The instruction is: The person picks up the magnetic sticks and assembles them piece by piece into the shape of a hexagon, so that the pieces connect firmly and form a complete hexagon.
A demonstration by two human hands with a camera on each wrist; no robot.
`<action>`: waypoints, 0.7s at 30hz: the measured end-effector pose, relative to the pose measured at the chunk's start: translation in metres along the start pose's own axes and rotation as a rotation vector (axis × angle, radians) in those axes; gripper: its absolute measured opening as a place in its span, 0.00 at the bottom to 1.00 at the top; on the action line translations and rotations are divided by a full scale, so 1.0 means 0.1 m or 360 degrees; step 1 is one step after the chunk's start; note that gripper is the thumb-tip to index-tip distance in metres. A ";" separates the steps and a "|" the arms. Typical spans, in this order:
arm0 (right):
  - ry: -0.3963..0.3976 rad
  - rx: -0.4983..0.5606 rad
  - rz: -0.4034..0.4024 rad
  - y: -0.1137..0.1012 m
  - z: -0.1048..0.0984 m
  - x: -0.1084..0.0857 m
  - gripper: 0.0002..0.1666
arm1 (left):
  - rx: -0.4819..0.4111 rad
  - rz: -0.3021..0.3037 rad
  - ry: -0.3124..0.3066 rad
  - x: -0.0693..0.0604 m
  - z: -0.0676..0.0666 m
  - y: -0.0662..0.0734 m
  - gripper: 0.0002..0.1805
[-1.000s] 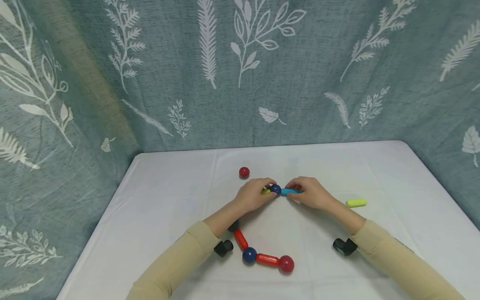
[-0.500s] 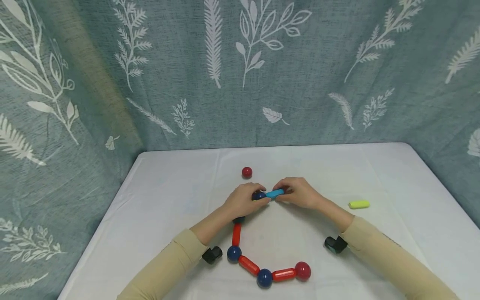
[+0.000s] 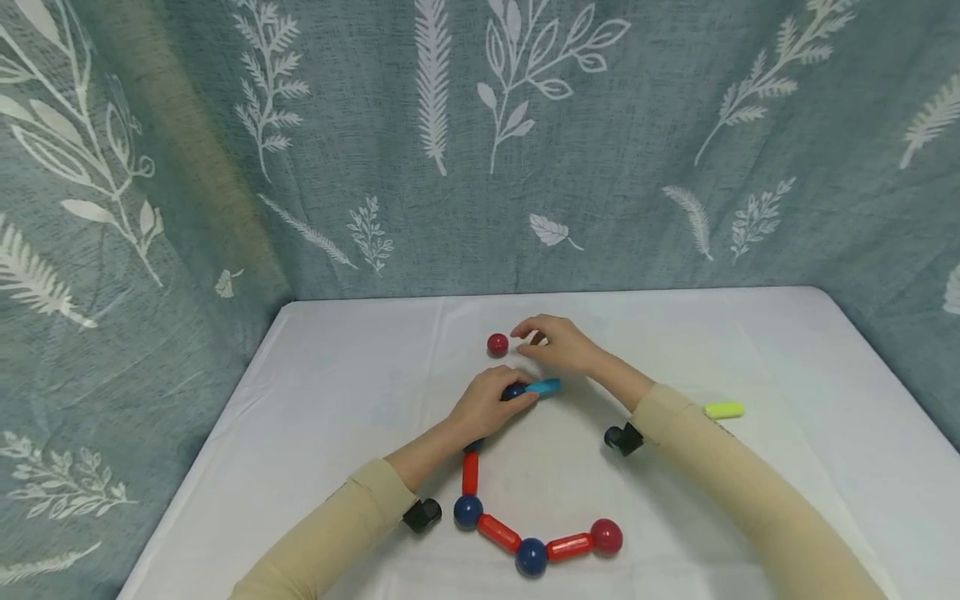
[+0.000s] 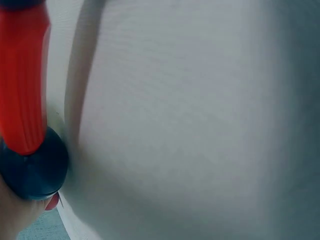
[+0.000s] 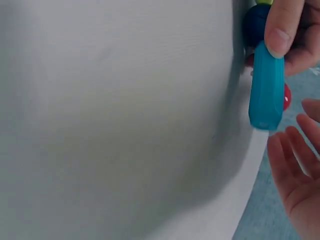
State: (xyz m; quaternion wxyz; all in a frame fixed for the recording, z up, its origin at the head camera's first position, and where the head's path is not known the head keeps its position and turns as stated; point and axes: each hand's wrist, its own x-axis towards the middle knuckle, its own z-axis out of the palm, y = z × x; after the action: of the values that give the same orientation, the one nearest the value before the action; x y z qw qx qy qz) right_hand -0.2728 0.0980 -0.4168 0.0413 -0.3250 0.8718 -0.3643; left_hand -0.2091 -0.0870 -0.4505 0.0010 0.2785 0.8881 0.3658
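Note:
My left hand (image 3: 487, 406) grips the upper end of a ball-and-rod chain, where a dark blue ball (image 3: 513, 391) meets a light-blue rod (image 3: 544, 387). In the right wrist view its thumb lies over the near end of that light-blue rod (image 5: 266, 90). From beneath this hand the chain runs down through red rods (image 3: 498, 533) and dark blue balls (image 3: 468, 512) to a red ball (image 3: 606, 537). Part of it is hidden by the hand. My right hand (image 3: 558, 342) holds nothing, its fingers apart and loosely bent just right of a loose red ball (image 3: 497, 344).
A yellow-green rod (image 3: 723, 410) lies at the right, partly behind the right sleeve. The white-covered table (image 3: 360, 358) ends at a patterned grey-green curtain (image 3: 420, 233). Black wrist cameras (image 3: 422, 516) sit under both forearms.
My right hand has let go of the light-blue rod and moved up and left toward the loose red ball. The chain has shifted left with my left hand; its lower part now shows more.

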 end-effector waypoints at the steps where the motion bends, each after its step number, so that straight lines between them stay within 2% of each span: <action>1: -0.0007 -0.0003 -0.0011 -0.01 0.02 0.05 0.18 | -0.0003 0.0008 0.0001 0.00 0.00 0.00 0.11; 6: -0.0120 -0.0056 -0.0031 -0.07 0.12 0.22 0.22 | 0.0007 0.0023 0.0002 -0.01 -0.01 -0.01 0.12; 11: -0.0161 -0.0187 -0.0007 -0.06 0.15 0.23 0.18 | 0.0029 0.0006 0.0009 -0.02 0.00 0.00 0.12; 16: -0.0128 -0.0285 0.0025 0.05 0.11 0.09 0.16 | 0.0037 -0.0017 0.0011 -0.02 0.00 0.01 0.12; 21: -0.0058 -0.0147 0.0161 0.16 -0.03 -0.17 0.22 | 0.0045 -0.0047 -0.0003 -0.02 0.00 0.01 0.13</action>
State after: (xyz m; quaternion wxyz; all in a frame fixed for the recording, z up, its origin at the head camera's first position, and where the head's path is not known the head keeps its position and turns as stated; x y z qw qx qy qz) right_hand -0.2689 0.1179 -0.4281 0.0605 -0.2887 0.9021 -0.3150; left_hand -0.2068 -0.0873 -0.4506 0.0031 0.2657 0.8972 0.3528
